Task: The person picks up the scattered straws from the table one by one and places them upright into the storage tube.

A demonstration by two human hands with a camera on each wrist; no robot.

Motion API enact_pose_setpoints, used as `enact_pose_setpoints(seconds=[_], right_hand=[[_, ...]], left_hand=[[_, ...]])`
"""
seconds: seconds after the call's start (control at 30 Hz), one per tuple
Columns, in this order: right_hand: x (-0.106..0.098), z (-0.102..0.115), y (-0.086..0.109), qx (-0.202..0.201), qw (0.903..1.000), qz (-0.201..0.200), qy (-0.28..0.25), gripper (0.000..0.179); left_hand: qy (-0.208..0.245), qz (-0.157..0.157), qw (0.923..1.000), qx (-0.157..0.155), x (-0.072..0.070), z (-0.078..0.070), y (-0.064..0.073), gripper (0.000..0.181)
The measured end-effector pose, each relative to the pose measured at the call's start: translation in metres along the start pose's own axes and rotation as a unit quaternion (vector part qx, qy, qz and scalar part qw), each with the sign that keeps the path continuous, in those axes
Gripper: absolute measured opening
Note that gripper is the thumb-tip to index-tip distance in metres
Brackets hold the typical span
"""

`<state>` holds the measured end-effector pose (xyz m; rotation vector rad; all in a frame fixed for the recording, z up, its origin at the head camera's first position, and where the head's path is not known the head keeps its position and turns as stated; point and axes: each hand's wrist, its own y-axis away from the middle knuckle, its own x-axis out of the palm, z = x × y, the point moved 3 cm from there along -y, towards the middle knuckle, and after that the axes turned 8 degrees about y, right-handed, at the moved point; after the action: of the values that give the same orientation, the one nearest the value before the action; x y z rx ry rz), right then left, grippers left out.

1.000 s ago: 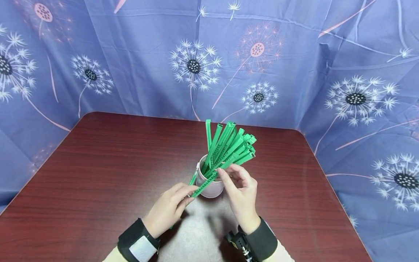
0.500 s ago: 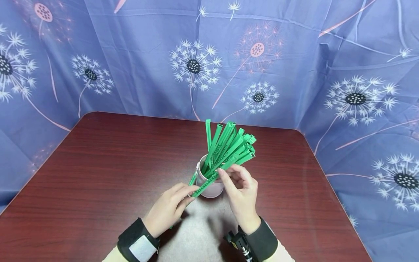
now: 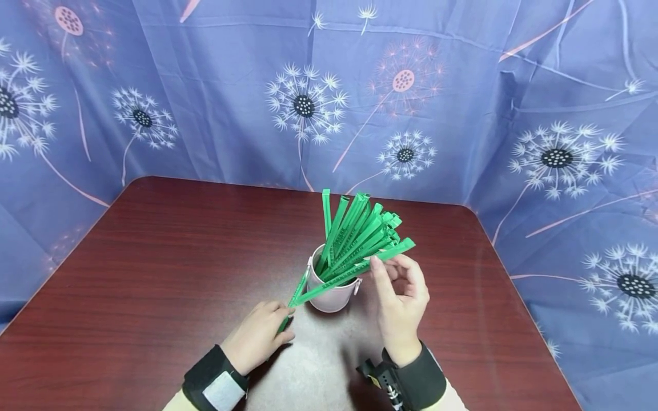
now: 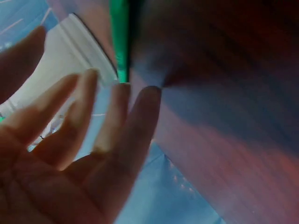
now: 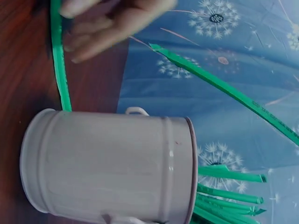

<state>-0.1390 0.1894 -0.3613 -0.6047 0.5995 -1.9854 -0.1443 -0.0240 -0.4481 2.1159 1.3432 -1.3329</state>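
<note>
My right hand [image 3: 403, 305] pinches a slim green printed stick packet [image 3: 336, 281] between thumb and fingers. That packet slants in front of a small pale pink pail [image 3: 331, 299]; the right wrist view shows it [image 5: 233, 95] beyond the pail's rim. Many similar green packets [image 3: 354, 222] stand in the pail, leaning right. Another packet [image 5: 58, 60] lies on the table beside the pail's base. My left hand [image 3: 259, 334] is next to this lying packet, with fingers extended [image 4: 140, 121] near it. Whether they touch it I cannot tell.
The pail stands on a dark red wood-grain table [image 3: 180, 257], a pale glare patch in front of it. A blue dandelion-print cloth [image 3: 231, 103] hangs behind and along both sides. Small ear-shaped handles [image 5: 136, 111] stick out from the pail's sides.
My right hand has moved right with the packet, whose lower end has left my left hand. The left hand has let go and shifted slightly down and left.
</note>
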Motion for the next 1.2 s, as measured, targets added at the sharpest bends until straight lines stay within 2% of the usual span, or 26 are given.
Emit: enact_pose_setpoints(seconds=[0.13, 0.2, 0.37, 0.63, 0.87, 1.03, 1.2], right_hand=[[-0.005, 0.002, -0.005, -0.017, 0.9984, -0.042, -0.033, 0.017], [-0.008, 0.003, -0.007, -0.032, 0.996, -0.056, -0.062, 0.014], [-0.015, 0.001, -0.01, -0.053, 0.9904, -0.086, -0.095, 0.015], [-0.026, -0.007, -0.013, -0.057, 0.9864, -0.12, -0.097, 0.014], [-0.026, -0.019, -0.009, -0.037, 0.9923, -0.099, -0.065, 0.012], [-0.025, -0.032, -0.004, -0.005, 0.998, -0.063, -0.009, 0.012], [-0.023, -0.043, 0.001, 0.035, 0.9974, -0.042, 0.047, 0.014]], left_hand=[[-0.02, 0.02, 0.999, -0.033, 0.003, 0.004, 0.002, 0.037], [-0.017, 0.026, 0.9982, -0.052, 0.004, 0.005, 0.002, 0.035], [0.004, 0.037, 0.995, -0.093, 0.005, 0.007, 0.001, 0.029], [0.016, 0.043, 0.9932, -0.107, 0.004, 0.009, 0.0, 0.021], [0.027, 0.049, 0.992, -0.113, 0.003, 0.011, -0.001, 0.02], [0.03, 0.052, 0.9912, -0.118, 0.001, 0.012, -0.001, 0.019], [0.029, 0.057, 0.99, -0.126, 0.001, 0.013, 0.0, 0.019]])
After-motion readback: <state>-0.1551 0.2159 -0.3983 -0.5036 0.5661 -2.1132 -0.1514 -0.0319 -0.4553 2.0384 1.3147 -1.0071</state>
